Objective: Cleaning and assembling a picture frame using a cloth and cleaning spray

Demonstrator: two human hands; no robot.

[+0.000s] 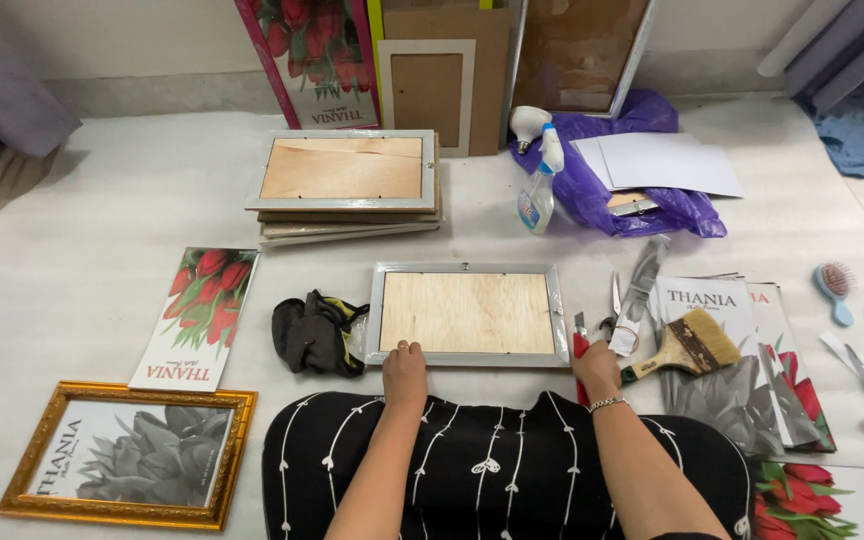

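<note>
So there's a silver picture frame [467, 313] lying face down, plywood backing up, right in the middle of the white foam-covered floor [82, 200], just in front of the person's lap. The left hand [404, 368] sits on the frame's near edge by its left corner, fingers curled over the rim, pressing on it more than gripping it. The right hand [595, 367] is just off the frame's right corner, closed around a red-handled tool [580, 352] that looks like a utility knife, though most of it is hidden under the hand. There's a thin bracelet [607, 403] on that wrist.

Just left of the frame is a crumpled dark cloth or glove [314, 333]. On the right, near the knife hand, lie scissors [614, 305], some metal strips [642, 275] and a wide paintbrush [687, 345] resting on a pile of flower prints [742, 370].

Further back is a stack of more face-down frames [344, 185], with a spray bottle [539, 185] beside it and a purple plastic bag [642, 205] with white sheets [657, 162] on top. Off to the left there's a long red tulip print [197, 318], and nearer the camera a gold ornate frame [124, 467] holding a black-and-white flower picture. A small blue hairbrush [834, 288] sits way out on the right.
</note>
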